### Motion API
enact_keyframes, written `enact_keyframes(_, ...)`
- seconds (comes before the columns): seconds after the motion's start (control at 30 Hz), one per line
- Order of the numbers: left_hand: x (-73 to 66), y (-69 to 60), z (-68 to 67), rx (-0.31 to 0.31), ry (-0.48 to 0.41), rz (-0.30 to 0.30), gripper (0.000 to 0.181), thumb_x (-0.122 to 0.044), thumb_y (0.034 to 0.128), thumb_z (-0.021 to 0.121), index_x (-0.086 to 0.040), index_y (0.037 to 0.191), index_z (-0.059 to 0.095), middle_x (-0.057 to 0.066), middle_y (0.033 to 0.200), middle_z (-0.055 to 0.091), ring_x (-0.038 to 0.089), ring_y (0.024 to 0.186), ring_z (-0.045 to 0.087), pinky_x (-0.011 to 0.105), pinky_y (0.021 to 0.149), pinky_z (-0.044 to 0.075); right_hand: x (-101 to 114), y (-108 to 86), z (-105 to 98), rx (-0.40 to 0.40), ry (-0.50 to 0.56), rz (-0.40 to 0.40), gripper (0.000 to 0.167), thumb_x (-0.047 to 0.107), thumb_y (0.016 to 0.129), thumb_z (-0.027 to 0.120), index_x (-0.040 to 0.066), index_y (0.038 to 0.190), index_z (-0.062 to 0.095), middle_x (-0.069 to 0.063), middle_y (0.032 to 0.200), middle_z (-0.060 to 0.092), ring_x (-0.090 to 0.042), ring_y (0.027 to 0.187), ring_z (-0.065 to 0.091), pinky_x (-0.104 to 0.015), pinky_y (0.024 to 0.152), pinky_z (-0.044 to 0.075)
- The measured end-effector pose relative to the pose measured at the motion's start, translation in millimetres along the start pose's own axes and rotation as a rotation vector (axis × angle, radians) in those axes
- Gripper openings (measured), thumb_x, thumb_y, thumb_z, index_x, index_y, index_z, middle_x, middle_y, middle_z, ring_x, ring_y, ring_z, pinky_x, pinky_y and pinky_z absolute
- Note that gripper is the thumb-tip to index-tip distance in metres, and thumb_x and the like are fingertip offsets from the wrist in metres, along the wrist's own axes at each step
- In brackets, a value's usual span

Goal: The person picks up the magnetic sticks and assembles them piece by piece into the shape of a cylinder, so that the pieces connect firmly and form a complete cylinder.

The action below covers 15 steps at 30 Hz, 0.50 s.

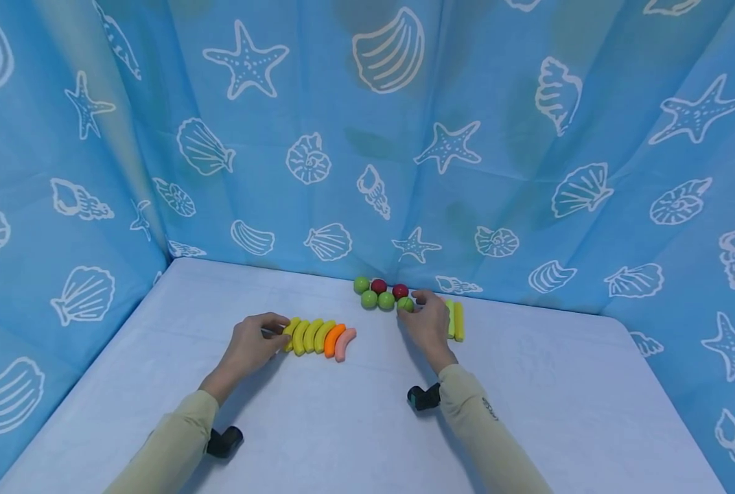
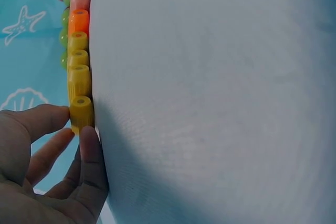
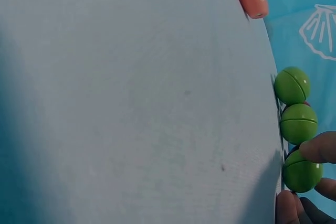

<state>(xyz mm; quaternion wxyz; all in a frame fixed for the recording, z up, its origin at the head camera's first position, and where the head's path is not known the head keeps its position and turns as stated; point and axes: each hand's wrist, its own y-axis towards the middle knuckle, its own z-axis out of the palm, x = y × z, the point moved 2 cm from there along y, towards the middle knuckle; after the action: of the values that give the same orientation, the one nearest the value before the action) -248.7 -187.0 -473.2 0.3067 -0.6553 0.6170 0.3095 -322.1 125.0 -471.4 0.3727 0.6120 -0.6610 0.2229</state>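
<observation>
My left hand [image 1: 248, 343] pinches the leftmost yellow toy banana [image 2: 82, 114] between thumb and fingers. This banana ends a side-by-side row on the table, with more yellow bananas [image 1: 309, 337], an orange banana [image 1: 334, 341] and a pink banana [image 1: 345, 344] to its right. Farther back, my right hand [image 1: 427, 328] holds a green ball-shaped toy [image 3: 303, 175] with a seam round it, thumb and fingers at its sides. That ball is at the right end of the front row, beside another green ball [image 1: 386, 300]. Red balls [image 1: 378, 286] sit in the row behind.
Just right of my right hand lie long yellow [image 1: 458, 322] and light green [image 1: 450, 317] pieces, partly hidden by the hand. A white cloth covers the table [image 1: 318, 425]. Blue curtains [image 1: 355, 199] with shell prints hang along the back and sides.
</observation>
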Motion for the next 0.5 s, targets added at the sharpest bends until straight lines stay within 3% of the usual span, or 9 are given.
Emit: enact_keyframes(0.5,-0.9,1.0,0.8,0.007,0.021,-0.025,0.032,-0.011,0.0901,0.073,-0.004,0.121,0.068,0.011,0.109,0.067,0.021,0.088,0.064,0.028,0.065,0.057,-3.1,0.9,0.9,-0.002,-0.022,-0.028,0.033,0.011,0.084,0.079,0.002,0.114,0.069,-0.013,0.103,0.069,-0.027,0.096,0.062,-0.039,0.079,0.053)
